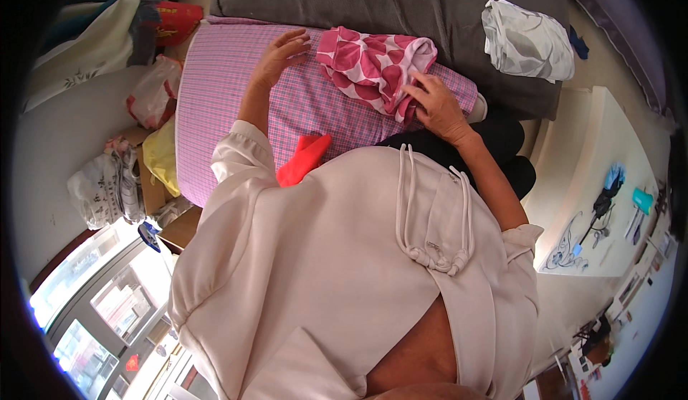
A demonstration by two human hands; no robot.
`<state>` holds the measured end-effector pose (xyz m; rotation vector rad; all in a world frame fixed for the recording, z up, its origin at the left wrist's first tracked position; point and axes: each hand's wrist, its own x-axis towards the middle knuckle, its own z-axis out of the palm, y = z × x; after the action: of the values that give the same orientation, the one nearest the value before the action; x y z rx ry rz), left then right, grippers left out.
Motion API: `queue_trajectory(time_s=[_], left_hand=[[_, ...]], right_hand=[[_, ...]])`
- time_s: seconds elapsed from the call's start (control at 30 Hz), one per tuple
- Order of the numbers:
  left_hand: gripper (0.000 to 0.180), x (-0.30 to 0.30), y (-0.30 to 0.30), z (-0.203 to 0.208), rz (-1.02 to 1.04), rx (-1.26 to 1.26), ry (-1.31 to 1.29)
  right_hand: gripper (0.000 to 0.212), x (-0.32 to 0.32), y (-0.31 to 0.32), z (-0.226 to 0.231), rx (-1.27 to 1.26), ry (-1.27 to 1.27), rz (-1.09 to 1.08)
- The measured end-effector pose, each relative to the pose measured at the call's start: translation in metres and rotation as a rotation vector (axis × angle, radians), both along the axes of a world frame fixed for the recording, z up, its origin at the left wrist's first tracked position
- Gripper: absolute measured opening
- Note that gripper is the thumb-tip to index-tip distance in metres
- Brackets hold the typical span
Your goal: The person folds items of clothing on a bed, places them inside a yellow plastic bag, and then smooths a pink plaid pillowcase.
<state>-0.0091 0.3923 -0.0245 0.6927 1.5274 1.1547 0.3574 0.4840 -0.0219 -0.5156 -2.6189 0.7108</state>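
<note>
A pink-and-white garment with large dark pink shapes [373,67] lies folded into a bundle on the pink checked sheet [215,99]. My right hand [438,106] is at the bundle's right end, fingers apart and reaching onto its folded edge. To the left of the bundle hovers my left hand [278,57], open, with fingers spread and nothing in them. Close to my body, a bright red piece of cloth [304,160] rests on the sheet, partly covered by my sleeve; its kind is unclear.
Beyond the sheet stretches a dark grey cover [401,2]. A folded white-and-grey cloth [527,39] sits on it at the far right. On the left are a plastic bag [155,92], a yellow bag [162,156] and a cardboard box [180,229]. A white panel [595,178] stands at right.
</note>
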Motion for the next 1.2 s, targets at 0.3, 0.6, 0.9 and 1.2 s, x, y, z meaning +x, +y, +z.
queue_trajectory(time_s=[0.3, 0.6, 0.9, 1.2], left_hand=[[0.078, 0.043, 0.038, 0.016, -0.144, -0.414, 0.363], [0.03, 0.057, 0.023, 0.01, 0.012, -0.206, -0.462], [0.034, 0.029, 0.017, 0.014, -0.116, -0.05, -0.533], [0.037, -0.011, 0.082, 0.078, -0.192, 0.236, -0.619]], right_hand=[[0.027, 0.033, 0.033, -0.041, -0.914, 0.061, -0.646], [0.023, 0.038, 0.026, -0.039, -1.382, 0.155, -0.687], [0.026, 0.042, 0.029, -0.041, -1.43, 0.202, -0.69], [0.028, 0.042, 0.025, -0.046, -1.376, 0.186, -0.692]])
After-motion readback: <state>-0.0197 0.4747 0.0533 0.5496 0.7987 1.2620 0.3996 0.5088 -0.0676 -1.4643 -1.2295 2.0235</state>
